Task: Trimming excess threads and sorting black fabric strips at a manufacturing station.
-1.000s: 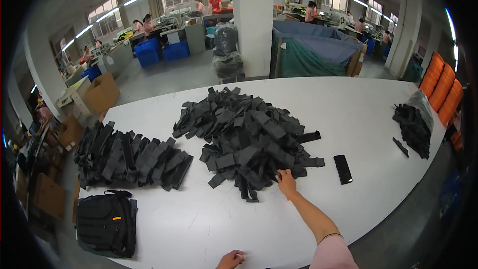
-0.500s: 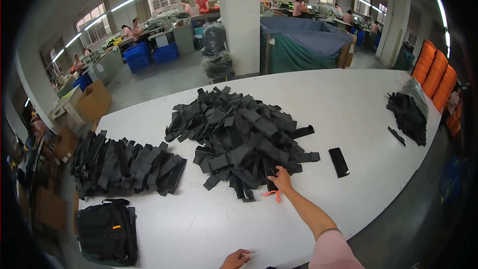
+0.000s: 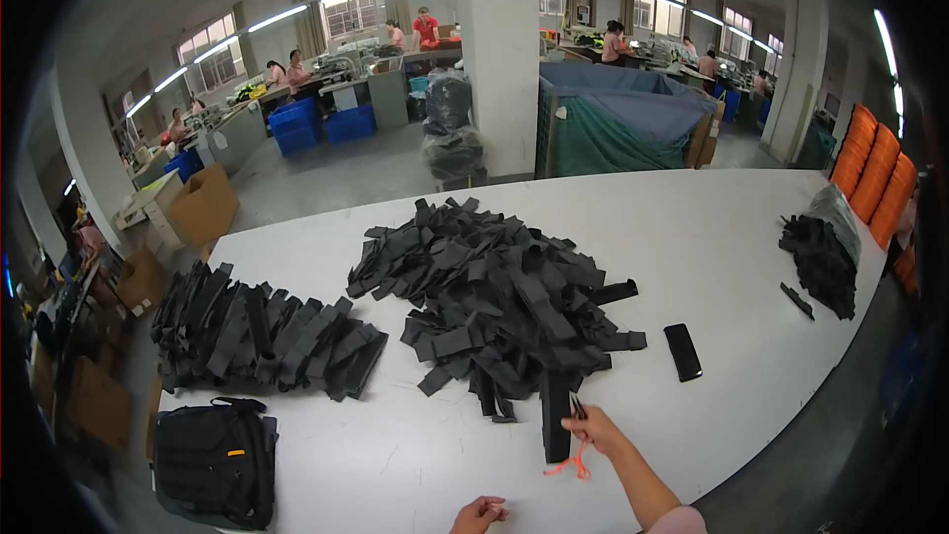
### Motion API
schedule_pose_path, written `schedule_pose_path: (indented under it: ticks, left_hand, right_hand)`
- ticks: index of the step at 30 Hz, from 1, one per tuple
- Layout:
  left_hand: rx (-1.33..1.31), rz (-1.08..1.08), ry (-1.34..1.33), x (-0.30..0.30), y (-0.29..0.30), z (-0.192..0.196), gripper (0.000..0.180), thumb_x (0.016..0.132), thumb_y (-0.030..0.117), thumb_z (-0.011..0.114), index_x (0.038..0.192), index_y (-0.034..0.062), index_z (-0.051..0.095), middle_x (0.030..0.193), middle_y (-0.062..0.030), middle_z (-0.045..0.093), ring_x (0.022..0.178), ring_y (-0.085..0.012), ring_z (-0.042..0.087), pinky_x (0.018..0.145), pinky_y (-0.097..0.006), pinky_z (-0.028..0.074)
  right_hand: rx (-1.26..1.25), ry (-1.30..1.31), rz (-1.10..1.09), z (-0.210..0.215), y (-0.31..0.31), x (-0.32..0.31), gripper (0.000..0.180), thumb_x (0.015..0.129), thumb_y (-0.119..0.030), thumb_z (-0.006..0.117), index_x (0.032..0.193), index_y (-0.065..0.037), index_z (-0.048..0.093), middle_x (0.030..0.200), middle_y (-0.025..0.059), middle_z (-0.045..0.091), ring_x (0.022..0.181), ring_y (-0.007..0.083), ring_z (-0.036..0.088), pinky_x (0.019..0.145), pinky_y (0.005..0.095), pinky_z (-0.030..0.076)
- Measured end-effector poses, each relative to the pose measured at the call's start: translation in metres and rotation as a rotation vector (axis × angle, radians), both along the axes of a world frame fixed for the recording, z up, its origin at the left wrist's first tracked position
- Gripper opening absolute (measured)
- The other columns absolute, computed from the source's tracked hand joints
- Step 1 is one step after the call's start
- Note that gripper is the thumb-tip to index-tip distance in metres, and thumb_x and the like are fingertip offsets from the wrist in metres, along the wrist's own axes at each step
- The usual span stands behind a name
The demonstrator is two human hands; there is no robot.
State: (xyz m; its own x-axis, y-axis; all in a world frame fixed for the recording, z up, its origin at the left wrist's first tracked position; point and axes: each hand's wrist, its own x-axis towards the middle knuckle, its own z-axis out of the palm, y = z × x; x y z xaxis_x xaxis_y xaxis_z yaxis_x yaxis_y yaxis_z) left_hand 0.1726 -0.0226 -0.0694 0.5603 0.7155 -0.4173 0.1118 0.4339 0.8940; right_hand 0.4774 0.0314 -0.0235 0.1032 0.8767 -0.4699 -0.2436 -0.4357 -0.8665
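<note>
A heap of dark grey fabric strips [image 3: 494, 282] lies in the middle of the white table [image 3: 336, 455]. At its near edge my right hand [image 3: 597, 431] is closed, with its fingertips on the edge of one long dark strip [image 3: 556, 420]. A small dark pointed tool [image 3: 577, 405], perhaps thread snips, sticks out of the same hand, and an orange cord [image 3: 571, 467] dangles below it. My left hand [image 3: 480, 514] is near the table's front edge, its fingers curled and pinched together. Whether anything is between them cannot be made out.
Stacked dark strips [image 3: 262, 336] lie left, behind a black backpack [image 3: 215, 465]. A phone [image 3: 682, 352] is right of the heap. Farther right, a plastic bag [image 3: 835, 222] spills dark pieces near orange rolls [image 3: 868, 163]. Beyond the table stand a large cloth-lined bin [image 3: 623, 129] and people at workbenches.
My right hand has drawn back toward me from the heap, pulling a long strip partly out. The orange cord came along. My left hand has shifted slightly right, and the view has tilted up.
</note>
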Motion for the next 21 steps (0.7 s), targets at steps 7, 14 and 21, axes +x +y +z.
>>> schedule_pose_path:
  ticks: [7,14,21]
  left_hand:
    - [-0.153,-0.033,-0.059,0.030,0.030,0.032,0.031,0.092,0.019,0.048,0.115,-0.0026,0.047,0.103,-0.0122,0.059,0.095,-0.0180,0.057,0.088,-0.030,0.044]
    - [-0.555,0.050,-0.095,0.041,0.011,0.023,0.030,0.092,0.018,0.046,0.120,0.0073,0.047,0.103,-0.0034,0.057,0.088,-0.0132,0.056,0.076,-0.027,0.045]
    - [-0.571,0.127,-0.179,0.021,0.017,0.010,0.024,0.091,0.015,0.045,0.111,0.0046,0.051,0.101,-0.0066,0.058,0.091,-0.0173,0.057,0.080,-0.032,0.047]
  right_hand:
    - [-0.130,0.285,0.018,0.009,-0.088,-0.061,0.030,0.073,-0.008,0.071,0.082,-0.011,0.043,0.050,-0.0029,0.039,0.039,0.0069,0.035,0.037,0.0224,0.023]
    - [-0.156,0.273,0.046,0.011,-0.108,-0.106,0.023,0.079,-0.016,0.068,0.082,-0.009,0.047,0.052,-0.0036,0.040,0.042,0.0050,0.035,0.037,0.0213,0.023]
    - [-0.064,0.178,0.057,0.017,-0.101,-0.126,0.024,0.081,-0.024,0.066,0.081,-0.009,0.048,0.056,-0.0045,0.041,0.045,0.0038,0.036,0.039,0.0206,0.025]
